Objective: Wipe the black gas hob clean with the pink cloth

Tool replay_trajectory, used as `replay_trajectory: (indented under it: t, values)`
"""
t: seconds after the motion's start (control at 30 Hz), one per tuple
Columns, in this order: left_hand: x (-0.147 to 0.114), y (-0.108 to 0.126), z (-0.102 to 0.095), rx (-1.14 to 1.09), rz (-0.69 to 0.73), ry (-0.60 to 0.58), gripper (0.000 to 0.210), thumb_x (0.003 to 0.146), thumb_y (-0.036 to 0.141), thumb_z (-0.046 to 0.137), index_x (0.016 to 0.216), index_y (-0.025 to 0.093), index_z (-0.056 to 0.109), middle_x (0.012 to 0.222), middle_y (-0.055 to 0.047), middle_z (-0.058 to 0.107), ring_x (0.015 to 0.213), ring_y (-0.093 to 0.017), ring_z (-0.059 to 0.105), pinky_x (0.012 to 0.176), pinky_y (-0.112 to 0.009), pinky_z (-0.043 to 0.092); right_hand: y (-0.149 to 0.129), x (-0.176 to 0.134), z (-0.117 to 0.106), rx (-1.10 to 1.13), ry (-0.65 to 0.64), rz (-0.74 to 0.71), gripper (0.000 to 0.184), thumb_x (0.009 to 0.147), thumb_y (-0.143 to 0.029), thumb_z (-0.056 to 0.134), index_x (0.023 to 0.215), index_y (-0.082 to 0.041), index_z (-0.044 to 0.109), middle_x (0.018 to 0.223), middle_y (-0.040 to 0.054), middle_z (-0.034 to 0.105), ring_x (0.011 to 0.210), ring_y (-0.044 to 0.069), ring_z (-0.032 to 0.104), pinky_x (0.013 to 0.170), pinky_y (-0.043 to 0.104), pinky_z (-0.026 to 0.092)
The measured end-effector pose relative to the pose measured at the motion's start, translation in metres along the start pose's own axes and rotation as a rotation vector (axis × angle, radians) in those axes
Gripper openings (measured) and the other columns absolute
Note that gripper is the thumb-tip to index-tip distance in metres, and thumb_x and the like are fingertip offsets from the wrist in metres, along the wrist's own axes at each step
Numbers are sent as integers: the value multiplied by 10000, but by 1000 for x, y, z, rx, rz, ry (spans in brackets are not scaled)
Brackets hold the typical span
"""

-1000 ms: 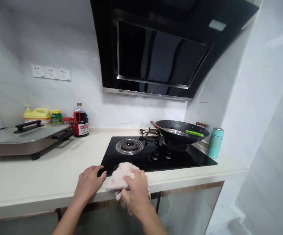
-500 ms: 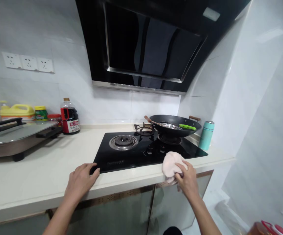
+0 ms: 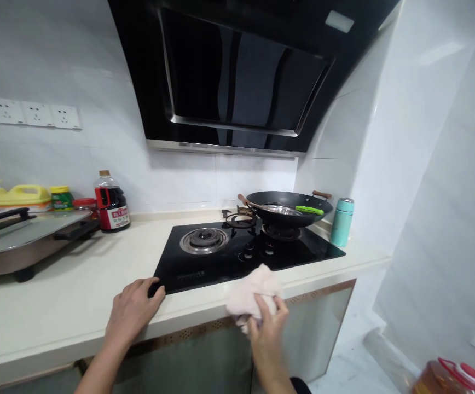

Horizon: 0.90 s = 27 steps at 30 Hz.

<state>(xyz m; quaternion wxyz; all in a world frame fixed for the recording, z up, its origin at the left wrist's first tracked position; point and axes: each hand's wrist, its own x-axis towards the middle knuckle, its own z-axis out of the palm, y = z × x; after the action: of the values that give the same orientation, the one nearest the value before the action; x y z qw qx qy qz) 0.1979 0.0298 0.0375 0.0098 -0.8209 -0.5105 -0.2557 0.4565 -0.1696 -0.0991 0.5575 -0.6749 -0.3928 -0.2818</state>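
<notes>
A pale pink cloth [image 3: 250,289] lies bunched over the front edge of the counter, and the fingers of my right hand [image 3: 268,323] are closed on it. Its lower folds hang down in front of the cabinet. Further left, my left hand [image 3: 135,306] rests on the countertop, thumb apart from the fingers, with fingertips at the front left corner of the black gas stove [image 3: 208,276]. Behind the cloth are the stove's knobs [image 3: 248,250]. The left burner [image 3: 203,239] is bare.
On the right burner sits a black wok [image 3: 287,219] with a bright green-handled utensil [image 3: 309,210]. A teal flask [image 3: 342,223] stands beside it. An electric pan [image 3: 36,235] and a dark sauce bottle [image 3: 112,205] are at left. Overhead slopes a range hood [image 3: 237,82].
My right hand has moved the cloth leftward along the counter's front edge. My left hand stays at the stove corner. The view has shifted slightly.
</notes>
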Motion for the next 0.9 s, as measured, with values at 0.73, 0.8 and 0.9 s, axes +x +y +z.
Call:
replay_trajectory:
  t: [0.73, 0.8, 0.9]
  values:
    - [-42, 60, -6, -481, 415, 180, 489, 989, 524, 561, 1401, 270, 629, 1600, -121, 481, 1453, -311, 491, 1187, -513, 440, -87, 41, -5, 62, -394, -99, 558, 773, -168, 679, 1304, -336, 641, 1361, 132, 508, 1220, 361, 523, 842, 483, 591]
    - [-54, 89, 4, -463, 629, 138, 647, 939, 604, 645, 1498, 293, 546, 1662, -131, 405, 1502, -341, 427, 1192, -534, 433, -83, 47, -18, 188, -505, -116, 618, 822, -253, 673, 1427, -322, 562, 1420, 130, 506, 1263, 338, 527, 918, 484, 586]
    - [-60, 120, 30, -390, 788, 93, 817, 866, 637, 734, 1555, 283, 475, 1613, -167, 476, 1485, -369, 444, 1164, -564, 453, -60, 59, -41, 406, -686, -88, 690, 880, -266, 559, 1556, -274, 420, 1499, 120, 517, 1324, 272, 542, 1045, 458, 547]
